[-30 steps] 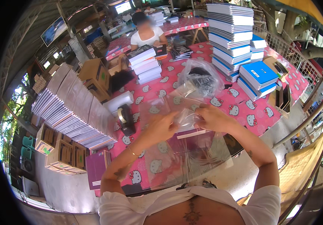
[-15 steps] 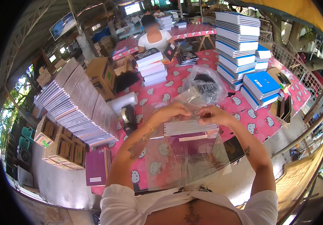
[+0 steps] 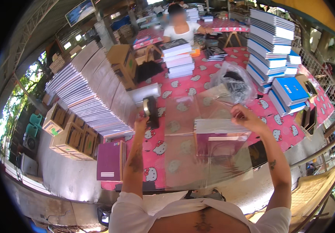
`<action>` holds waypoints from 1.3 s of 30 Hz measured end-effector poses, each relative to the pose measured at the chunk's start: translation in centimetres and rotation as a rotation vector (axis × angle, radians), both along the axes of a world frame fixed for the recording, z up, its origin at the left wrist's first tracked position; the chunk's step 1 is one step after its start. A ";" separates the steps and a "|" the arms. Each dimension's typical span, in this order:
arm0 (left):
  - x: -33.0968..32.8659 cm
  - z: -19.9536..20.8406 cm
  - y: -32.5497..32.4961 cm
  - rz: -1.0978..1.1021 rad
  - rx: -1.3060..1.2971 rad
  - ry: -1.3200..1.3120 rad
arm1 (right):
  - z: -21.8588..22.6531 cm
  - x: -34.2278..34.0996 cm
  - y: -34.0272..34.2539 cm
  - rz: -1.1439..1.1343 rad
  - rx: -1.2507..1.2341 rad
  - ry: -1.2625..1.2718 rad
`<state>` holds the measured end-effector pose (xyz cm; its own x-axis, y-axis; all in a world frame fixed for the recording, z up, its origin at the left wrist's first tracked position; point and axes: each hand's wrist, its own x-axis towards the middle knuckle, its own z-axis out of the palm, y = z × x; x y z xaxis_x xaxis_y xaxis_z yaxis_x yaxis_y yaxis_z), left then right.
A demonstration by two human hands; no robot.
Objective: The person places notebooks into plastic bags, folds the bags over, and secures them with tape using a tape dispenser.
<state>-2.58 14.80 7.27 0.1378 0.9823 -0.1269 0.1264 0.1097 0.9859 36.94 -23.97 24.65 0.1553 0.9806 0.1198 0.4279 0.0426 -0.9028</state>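
Note:
My left hand (image 3: 141, 123) is at the near left side of a black tape dispenser (image 3: 152, 112). Its fingers are drawn together there; any tape between them is too small to see. Over the far right edge of a notebook stack (image 3: 222, 127) is my right hand (image 3: 247, 117), its fingers curled against the clear plastic sheet (image 3: 183, 155). White page edges and purple covers show on this stack. The plastic lies under and over it, spreading toward the table's near edge.
Tall wrapped notebook stacks (image 3: 93, 93) and purple notebooks (image 3: 111, 161) stand left. Blue-covered notebooks (image 3: 290, 91) rise at right. A clear plastic bag (image 3: 235, 83) lies beyond the wrapped stack, on the pink tablecloth (image 3: 159, 147). Across the table sits a person (image 3: 181, 29).
My left hand has left the stack's far edge and moved left to the tape dispenser. My right hand stays at the stack. The view has shifted, and the person opposite has extended an arm.

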 end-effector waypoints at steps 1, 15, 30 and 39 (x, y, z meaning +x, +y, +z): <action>-1.0 0.2 0.5 -0.105 -0.031 0.059 | 0.3 -0.7 0.0 -0.029 0.036 -0.025; 1.6 5.1 -4.2 0.053 0.573 1.160 | 0.7 0.2 -0.7 -0.087 -0.093 -0.068; 29.1 15.6 -11.6 -1.985 0.371 0.819 | 0.2 0.4 0.8 -0.058 -0.074 -0.105; 19.6 5.2 -13.6 -1.574 -0.388 -0.253 | 0.3 1.2 -1.3 -0.079 0.025 -0.160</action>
<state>17.04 1.23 12.51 0.9656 -0.2204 -0.1378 0.1956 0.2674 0.9435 38.15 -25.22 24.92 0.2089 0.9624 0.1735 0.5689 0.0247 -0.8220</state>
